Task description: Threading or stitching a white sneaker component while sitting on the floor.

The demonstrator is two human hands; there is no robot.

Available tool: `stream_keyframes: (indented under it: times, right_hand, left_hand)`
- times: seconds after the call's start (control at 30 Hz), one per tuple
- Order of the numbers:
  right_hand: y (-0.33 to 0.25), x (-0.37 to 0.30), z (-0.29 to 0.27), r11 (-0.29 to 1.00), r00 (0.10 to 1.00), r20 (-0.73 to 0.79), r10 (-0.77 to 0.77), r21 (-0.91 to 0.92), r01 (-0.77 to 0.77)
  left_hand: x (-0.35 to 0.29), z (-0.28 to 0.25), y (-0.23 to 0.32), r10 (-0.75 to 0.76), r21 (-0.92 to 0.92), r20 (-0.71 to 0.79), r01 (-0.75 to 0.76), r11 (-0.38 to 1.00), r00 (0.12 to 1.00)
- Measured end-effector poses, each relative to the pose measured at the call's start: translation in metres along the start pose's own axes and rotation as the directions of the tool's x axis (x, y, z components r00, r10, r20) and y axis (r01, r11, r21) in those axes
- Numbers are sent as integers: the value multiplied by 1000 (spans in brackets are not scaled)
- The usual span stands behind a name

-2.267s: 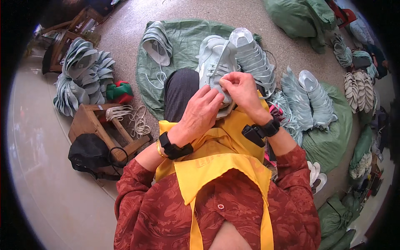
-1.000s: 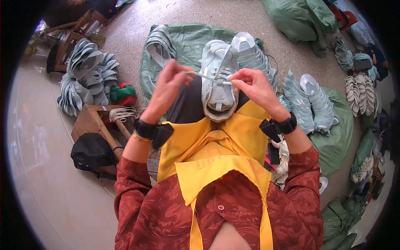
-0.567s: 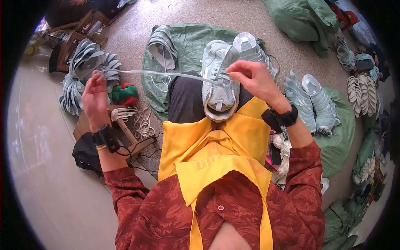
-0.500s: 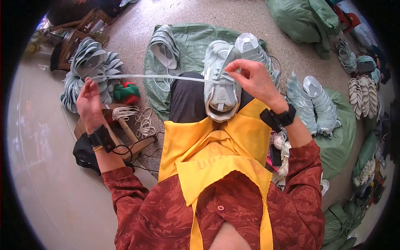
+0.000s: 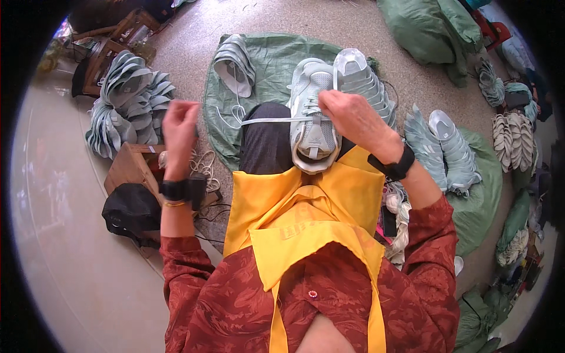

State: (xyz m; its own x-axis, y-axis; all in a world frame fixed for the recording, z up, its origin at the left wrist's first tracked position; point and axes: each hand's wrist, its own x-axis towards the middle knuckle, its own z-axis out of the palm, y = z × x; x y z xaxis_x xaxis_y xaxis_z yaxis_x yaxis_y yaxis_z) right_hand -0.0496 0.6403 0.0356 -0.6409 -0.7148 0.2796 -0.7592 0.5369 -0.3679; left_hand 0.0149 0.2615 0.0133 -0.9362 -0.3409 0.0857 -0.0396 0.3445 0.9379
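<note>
A pale grey-green sneaker upper (image 5: 306,88) rests between my knees, its cream-lined end toward me. A flat pale shoelace (image 5: 268,120) runs from it leftward across my dark trouser knee, its far part curling loosely over the green sheet. My right hand (image 5: 356,117) is closed in a pinch at the upper's right side, on a stretch of lace that loops up beside it. My left hand (image 5: 179,129) is raised at the left, apart from the visible lace, near a wooden stool (image 5: 132,167). Its fingers are smeared by motion.
Stacked uppers stand at the far left (image 5: 132,88), on the green sheet (image 5: 271,50), just beyond my right hand (image 5: 356,67) and at the right (image 5: 453,153). Loose cord (image 5: 203,167) lies by the stool, with a black bag (image 5: 132,209) at its near side. Green sacks (image 5: 421,29) sit far right.
My left hand has let go of the taut lace and moved right; that lace now lies slack. My right fingers have closed, and a lace loop now shows beyond them.
</note>
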Motion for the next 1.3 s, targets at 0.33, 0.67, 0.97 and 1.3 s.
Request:
stream_keyframes:
  times: [0.33,0.67,0.97,1.3]
  right_hand:
    - [-40,-33,-54,998,995,-94,32,-45,-36]
    - [-26,-98,-57,873,857,-215,468,267,-409]
    - [-15,-154,-49,770,753,-197,627,303,-562]
    - [-44,-105,-31,824,812,-203,548,298,-482]
  left_hand:
    - [-35,157,86,451,-167,596,-447,879,664]
    - [-4,123,100,217,-422,684,136,896,696]
    - [15,81,89,137,-445,622,204,872,771]
    - [28,63,55,165,-93,427,-139,986,889]
